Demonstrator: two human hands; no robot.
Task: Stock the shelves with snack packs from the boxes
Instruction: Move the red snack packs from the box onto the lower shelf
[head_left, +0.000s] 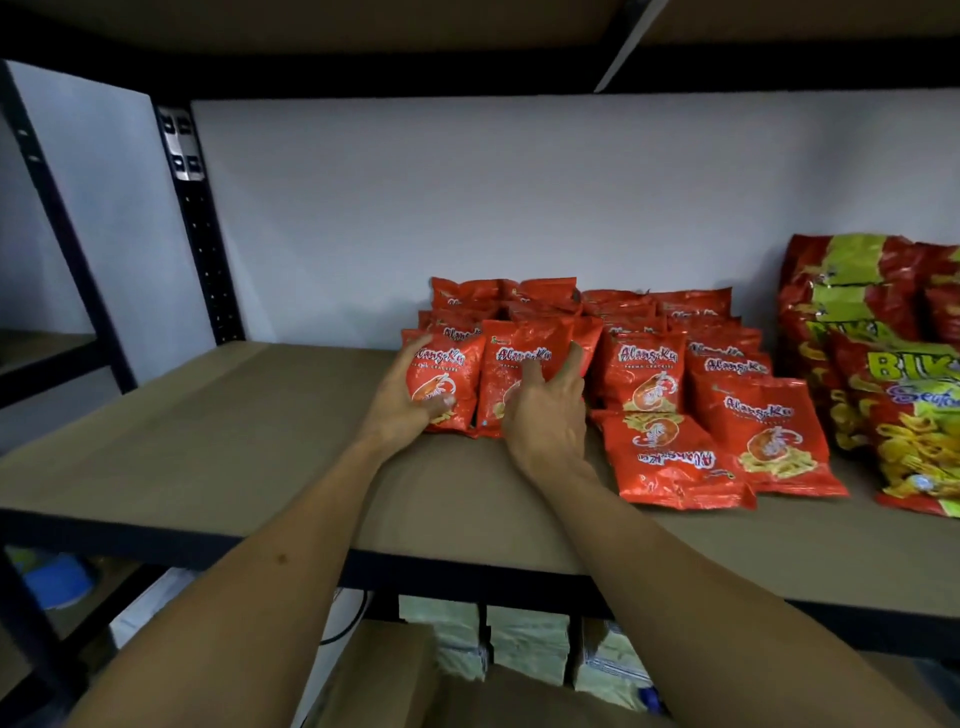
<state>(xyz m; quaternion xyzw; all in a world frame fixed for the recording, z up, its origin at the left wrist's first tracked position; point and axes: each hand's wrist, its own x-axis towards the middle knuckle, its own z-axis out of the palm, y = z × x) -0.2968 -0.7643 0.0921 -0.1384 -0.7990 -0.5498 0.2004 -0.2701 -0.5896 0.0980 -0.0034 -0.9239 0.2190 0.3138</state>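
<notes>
Left hand (410, 402) clamps a light, crinkly snack pack (441, 382) at frame centre; right hand (545, 410), fingers spread, steadies its slippery neighbour (519, 364) by the sides.

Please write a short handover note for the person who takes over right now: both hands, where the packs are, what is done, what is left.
Left hand: gripping the leftmost red prawn cracker pack, upright on the shelf.
Right hand: open, fingers against the next upright pack.
Done: rows of red packs stand further right; larger Bika bags at the far right.
Left: one pack lies flat and upside down; stand it up. The shelf's left part is bare. No box is clearly identifiable.
</notes>
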